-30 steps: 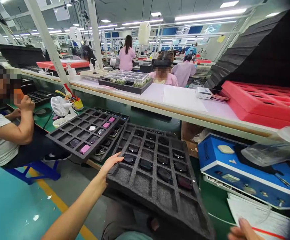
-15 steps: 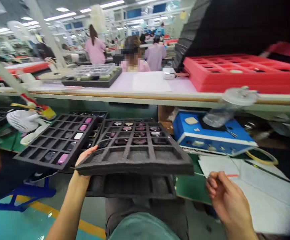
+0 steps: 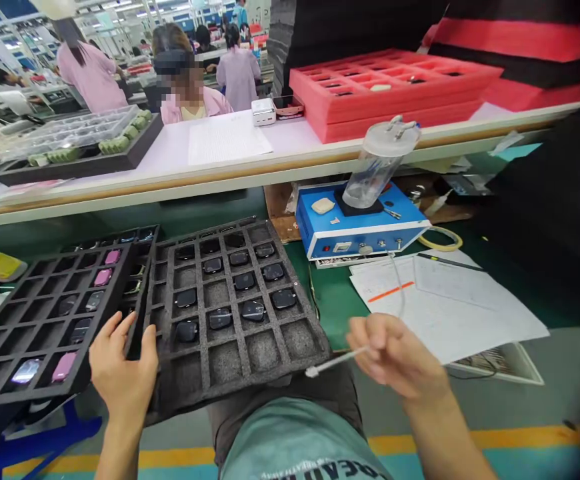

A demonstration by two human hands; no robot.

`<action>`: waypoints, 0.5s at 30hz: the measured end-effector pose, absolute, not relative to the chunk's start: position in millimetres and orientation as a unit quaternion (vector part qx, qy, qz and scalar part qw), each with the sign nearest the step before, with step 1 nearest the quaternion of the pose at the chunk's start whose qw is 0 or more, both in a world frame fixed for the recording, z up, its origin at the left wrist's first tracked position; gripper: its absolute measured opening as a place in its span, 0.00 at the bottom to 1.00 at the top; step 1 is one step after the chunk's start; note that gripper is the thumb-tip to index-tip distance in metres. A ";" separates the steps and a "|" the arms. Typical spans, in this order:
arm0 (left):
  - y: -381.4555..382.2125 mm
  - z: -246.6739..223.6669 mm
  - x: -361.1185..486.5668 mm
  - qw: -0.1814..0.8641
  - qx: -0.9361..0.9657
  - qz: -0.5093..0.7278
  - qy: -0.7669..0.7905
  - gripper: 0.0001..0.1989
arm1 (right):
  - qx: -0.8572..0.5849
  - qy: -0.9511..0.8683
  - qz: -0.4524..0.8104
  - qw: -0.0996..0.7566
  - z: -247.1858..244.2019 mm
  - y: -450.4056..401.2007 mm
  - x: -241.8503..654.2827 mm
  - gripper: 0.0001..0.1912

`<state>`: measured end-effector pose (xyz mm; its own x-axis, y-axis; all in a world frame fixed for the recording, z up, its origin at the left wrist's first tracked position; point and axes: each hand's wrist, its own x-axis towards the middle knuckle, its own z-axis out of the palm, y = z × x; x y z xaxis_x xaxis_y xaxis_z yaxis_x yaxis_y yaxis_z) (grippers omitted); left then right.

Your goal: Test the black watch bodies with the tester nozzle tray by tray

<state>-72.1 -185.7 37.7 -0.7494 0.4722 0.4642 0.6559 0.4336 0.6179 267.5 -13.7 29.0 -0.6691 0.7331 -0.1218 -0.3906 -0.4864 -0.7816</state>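
Observation:
My left hand (image 3: 123,370) is open with fingers apart, beside the left edge of a black foam tray (image 3: 265,353) in front of me. It holds nothing. Several dark, glossy watch-like pieces (image 3: 244,281) sit in the tray's compartments, while the near row is bare. My right hand (image 3: 395,353) is closed around a thin white suction pen (image 3: 337,362), its small tip over the tray's near right corner. A clear hose (image 3: 400,280) runs from a blue box (image 3: 363,233) down behind that hand.
Another foam tray (image 3: 25,313) with pink and dark pieces lies left. Papers (image 3: 450,300) cover the right side. A clear canister (image 3: 377,163) stands on the blue box, under a shelf (image 3: 170,183) carrying red foam trays (image 3: 395,93). A person in pink (image 3: 195,103) is across the shelf.
The raised, tilted tray has come down, and my left hand has let go of it, its fingers now spread. My right hand has moved left with the suction pen. The view has swung right.

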 end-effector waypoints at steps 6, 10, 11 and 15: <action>-78.3 50.7 1.2 -0.056 -0.723 -0.140 -0.674 0.07 | -0.129 -0.505 0.779 0.349 26.4 -18.0 198.4 0.06; -33.9 39.0 30.2 -0.035 -0.796 -0.089 -0.597 0.08 | -0.197 -0.608 0.602 0.478 22.0 -12.0 194.6 0.11; -30.7 35.6 29.7 0.009 -0.803 -0.097 -0.587 0.10 | -0.220 -0.629 0.550 0.503 18.5 -9.3 195.6 0.12; -19.9 18.6 3.2 0.145 -0.829 -0.112 -0.529 0.19 | -0.276 -0.605 0.467 0.582 -1.8 3.9 188.5 0.16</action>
<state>3.2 -19.9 18.6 0.4153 0.8444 0.3383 0.9091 -0.3983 -0.1219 188.5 3.9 -1.8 -0.1695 0.8780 0.4477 -0.2106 0.4115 -0.8867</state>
